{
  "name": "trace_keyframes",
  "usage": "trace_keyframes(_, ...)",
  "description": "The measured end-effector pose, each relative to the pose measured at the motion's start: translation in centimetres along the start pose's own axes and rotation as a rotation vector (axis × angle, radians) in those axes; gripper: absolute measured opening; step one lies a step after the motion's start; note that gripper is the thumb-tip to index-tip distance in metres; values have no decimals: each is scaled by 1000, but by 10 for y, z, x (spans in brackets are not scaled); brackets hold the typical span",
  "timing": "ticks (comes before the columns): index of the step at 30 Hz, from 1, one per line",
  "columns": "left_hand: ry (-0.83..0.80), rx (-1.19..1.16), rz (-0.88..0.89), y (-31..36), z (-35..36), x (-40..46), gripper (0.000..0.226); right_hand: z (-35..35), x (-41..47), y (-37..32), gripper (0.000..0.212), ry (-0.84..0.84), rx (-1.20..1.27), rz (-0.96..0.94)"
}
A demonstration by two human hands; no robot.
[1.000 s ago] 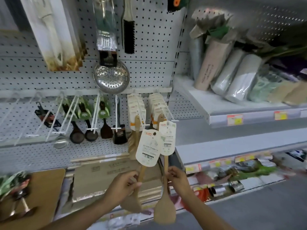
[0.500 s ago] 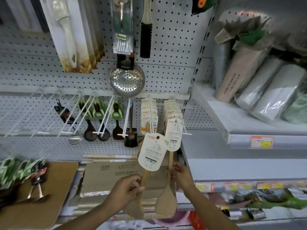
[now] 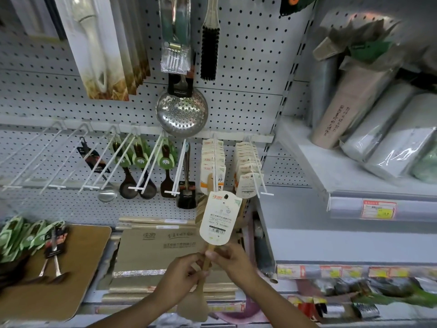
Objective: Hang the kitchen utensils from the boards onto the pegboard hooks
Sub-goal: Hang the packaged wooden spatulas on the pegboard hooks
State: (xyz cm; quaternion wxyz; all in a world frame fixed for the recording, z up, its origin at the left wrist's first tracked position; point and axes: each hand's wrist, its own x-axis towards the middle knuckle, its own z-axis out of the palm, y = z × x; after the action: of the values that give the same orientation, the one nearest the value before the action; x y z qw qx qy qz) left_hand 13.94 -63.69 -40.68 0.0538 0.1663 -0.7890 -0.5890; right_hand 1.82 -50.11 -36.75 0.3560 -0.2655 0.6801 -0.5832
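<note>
Right hand [image 3: 233, 259] let its spatula hang, now both hands pinch one wooden spatula [image 3: 203, 280] handle; barcode tag [image 3: 220, 218] above, left hand [image 3: 182, 278] lower.

A shop aisle under even, cool light: a white perforated back wall [image 3: 248, 67] spans the display, divided from the next bay by a slotted upright [image 3: 287, 91]. To the right, a pale grey shelf [image 3: 314, 162] juts out, its front edge carrying a red-and-yellow price label [image 3: 379, 209]. A lower shelf edge [image 3: 343, 272] bears a row of further yellow labels.
</note>
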Motion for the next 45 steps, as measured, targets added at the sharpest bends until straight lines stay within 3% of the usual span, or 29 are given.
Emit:
trace_keyframes(1,2,-12,-10,-1,2,-1,25,4,0,-3,9,44,2,-26)
trace_keyframes(4,6,-30,-51,-7,5,-5,22,11,2,-2,12,123,21,-27)
trace_keyframes(18,-56,-142,-200,-33,9,-23,17,22,19,-2,16,140,116,51)
trace_keyframes(21,-48,-113,-210,-41,9,-23,5,22,25,1,17,142,127,73)
trace_keyframes(33,31,27,-206,-39,-3,12,24,15,64,-4,5,200,120,64)
trace_keyframes(36,43,49,-196,-33,-4,24,7,12,75,-7,12,214,90,67)
trace_keyframes(38,50,56,-203,-34,-4,33,19,8,83,-6,14,223,65,88)
trace_keyframes(41,31,115,-201,-29,-7,42,20,2,95,1,19,264,-21,114)
trace_keyframes(45,67,302,-149,-26,-31,42,45,-4,100,10,27,284,-155,156)
